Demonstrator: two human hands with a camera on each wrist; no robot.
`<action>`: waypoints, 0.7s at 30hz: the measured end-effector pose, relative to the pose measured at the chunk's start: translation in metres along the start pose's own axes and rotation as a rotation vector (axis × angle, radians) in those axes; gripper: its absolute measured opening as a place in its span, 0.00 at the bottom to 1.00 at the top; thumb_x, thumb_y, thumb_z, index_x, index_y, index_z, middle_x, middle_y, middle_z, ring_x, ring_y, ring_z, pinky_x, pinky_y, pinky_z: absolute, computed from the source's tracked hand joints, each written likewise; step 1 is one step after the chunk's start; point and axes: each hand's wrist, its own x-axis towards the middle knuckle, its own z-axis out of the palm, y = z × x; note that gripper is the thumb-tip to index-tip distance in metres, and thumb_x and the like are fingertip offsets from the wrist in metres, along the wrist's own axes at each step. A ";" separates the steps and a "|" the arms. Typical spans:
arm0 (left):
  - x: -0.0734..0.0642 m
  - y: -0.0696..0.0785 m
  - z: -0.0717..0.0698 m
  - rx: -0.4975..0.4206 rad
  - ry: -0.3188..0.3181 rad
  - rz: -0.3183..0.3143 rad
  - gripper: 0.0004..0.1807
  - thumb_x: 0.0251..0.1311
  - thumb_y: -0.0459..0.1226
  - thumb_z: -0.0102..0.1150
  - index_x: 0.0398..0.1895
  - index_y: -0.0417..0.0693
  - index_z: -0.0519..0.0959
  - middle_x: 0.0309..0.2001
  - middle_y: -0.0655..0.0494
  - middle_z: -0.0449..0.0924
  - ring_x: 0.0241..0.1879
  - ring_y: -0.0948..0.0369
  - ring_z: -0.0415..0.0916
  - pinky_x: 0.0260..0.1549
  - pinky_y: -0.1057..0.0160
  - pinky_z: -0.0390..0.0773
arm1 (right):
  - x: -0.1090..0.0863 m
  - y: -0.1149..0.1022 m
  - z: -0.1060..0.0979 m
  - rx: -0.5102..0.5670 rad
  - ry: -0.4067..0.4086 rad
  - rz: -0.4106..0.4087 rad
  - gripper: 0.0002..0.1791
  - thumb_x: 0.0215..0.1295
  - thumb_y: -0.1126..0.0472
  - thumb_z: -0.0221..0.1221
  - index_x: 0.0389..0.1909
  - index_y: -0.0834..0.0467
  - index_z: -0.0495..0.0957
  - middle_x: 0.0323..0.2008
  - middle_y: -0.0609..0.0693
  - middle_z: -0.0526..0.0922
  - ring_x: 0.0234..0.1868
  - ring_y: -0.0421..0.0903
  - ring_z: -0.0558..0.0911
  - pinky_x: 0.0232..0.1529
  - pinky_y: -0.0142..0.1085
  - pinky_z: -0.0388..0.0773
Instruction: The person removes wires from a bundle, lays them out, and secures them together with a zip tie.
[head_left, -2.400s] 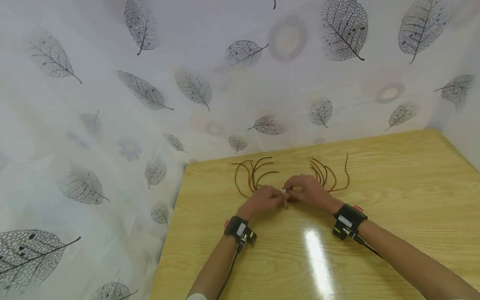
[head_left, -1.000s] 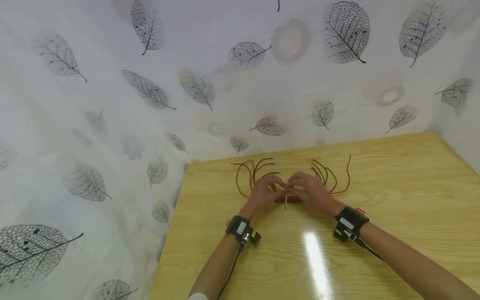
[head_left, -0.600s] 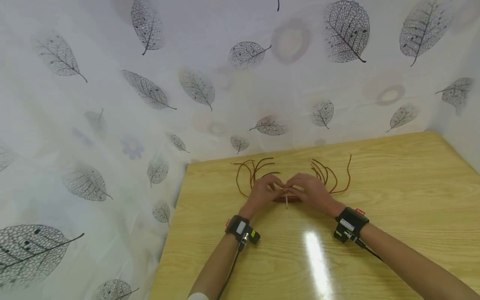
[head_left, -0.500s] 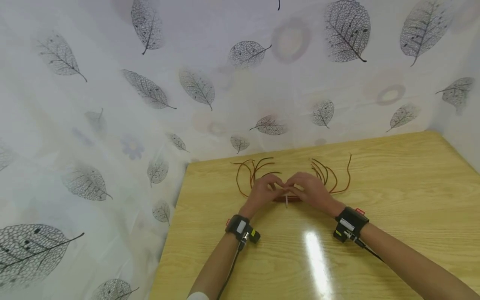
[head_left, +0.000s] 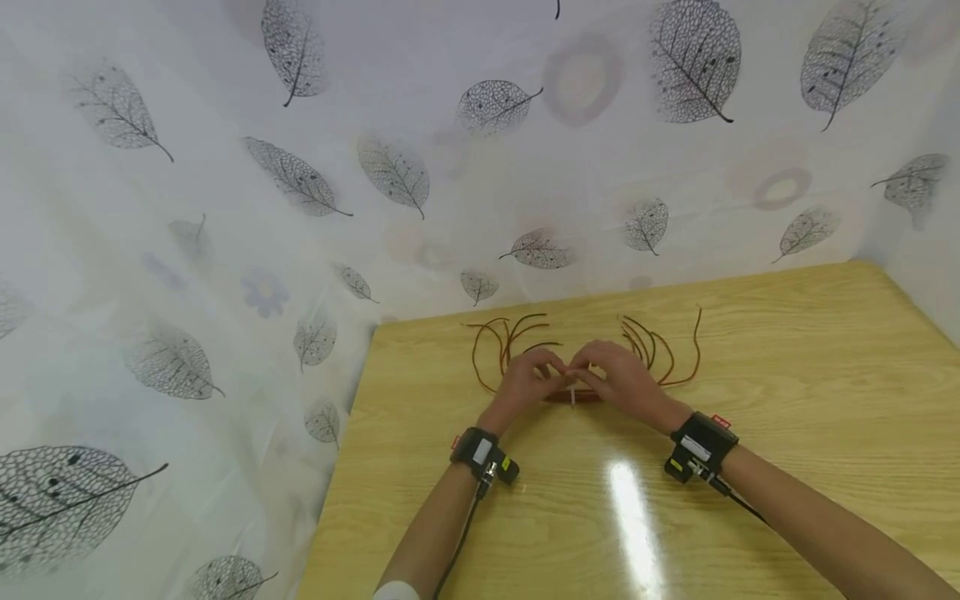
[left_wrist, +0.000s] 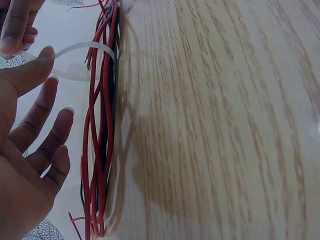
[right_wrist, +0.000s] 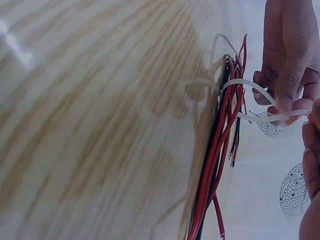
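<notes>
A bundle of red and black wires [left_wrist: 110, 115] lies on the wood-grain table [head_left: 570, 500]. Around its middle runs a white cable tie [right_wrist: 245, 81] in a wide, loose loop. My left hand [head_left: 525, 385] pinches the tie between thumb and index finger where its two ends meet, beyond the bundle; its other fingers are loosely bent. Close beside it, my right hand [head_left: 618, 379] pinches the tie's end, fingertips almost meeting the left ones. From the head view, only a short white piece of the tie shows across the wires, below the fingers.
The loose wire ends fan out on both sides of the hands, with curved wires [head_left: 501, 346] at left and more wires [head_left: 663, 354] at right. A leaf-printed white sheet [head_left: 450, 192] rises behind the table and along its left side.
Both hands have come together above the bundle, the left moving up from in front of it. The white piece of tie hanging in front of the wires has shortened over the last half second.
</notes>
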 end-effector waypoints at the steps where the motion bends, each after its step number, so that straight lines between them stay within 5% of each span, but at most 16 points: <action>1: 0.000 0.000 0.000 -0.004 0.000 0.006 0.06 0.62 0.47 0.73 0.36 0.59 0.86 0.44 0.68 0.82 0.39 0.65 0.80 0.37 0.68 0.82 | 0.000 -0.001 0.000 0.006 -0.001 0.003 0.11 0.60 0.68 0.72 0.40 0.53 0.84 0.38 0.42 0.85 0.41 0.39 0.82 0.43 0.39 0.82; 21: 0.001 -0.011 0.001 0.056 -0.016 0.040 0.06 0.61 0.47 0.72 0.35 0.59 0.86 0.39 0.69 0.83 0.37 0.67 0.80 0.39 0.71 0.81 | 0.006 -0.012 -0.008 0.050 0.026 -0.038 0.13 0.60 0.70 0.72 0.41 0.53 0.84 0.39 0.41 0.84 0.42 0.38 0.82 0.46 0.35 0.80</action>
